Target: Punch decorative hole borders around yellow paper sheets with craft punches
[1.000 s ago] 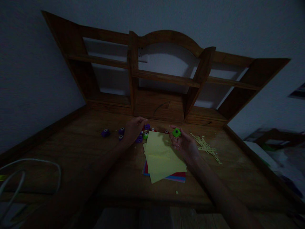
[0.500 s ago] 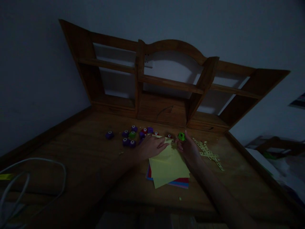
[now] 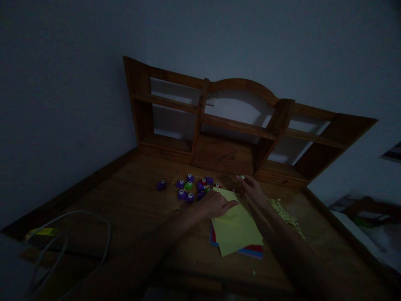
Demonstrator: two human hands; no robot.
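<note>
My left hand (image 3: 217, 203) lies on the upper left of a yellow paper sheet (image 3: 239, 230), its thumb stretched out over the paper. Holes run along the sheet's upper right edge. Just past that edge my right hand (image 3: 254, 191) is raised, fingers pinched around a small pale thing (image 3: 242, 177), too dark to name. Left of the paper stand several small craft punches with white round tops, among them a purple punch (image 3: 189, 197), a green punch (image 3: 188, 185) and a red punch (image 3: 203, 181). Some are partly hidden behind my left hand.
Under the yellow sheet lies a stack of coloured paper (image 3: 253, 252). Punched yellow strips (image 3: 286, 215) lie right of my right forearm. A wooden shelf unit (image 3: 224, 154) stands at the back of the desk. A white cable (image 3: 108, 234) loops at the left.
The view has shifted, so the desk sits further right and lower. The green punch no longer shows in my right hand; a small pale thing shows at its fingertips. My left hand stays on the paper.
</note>
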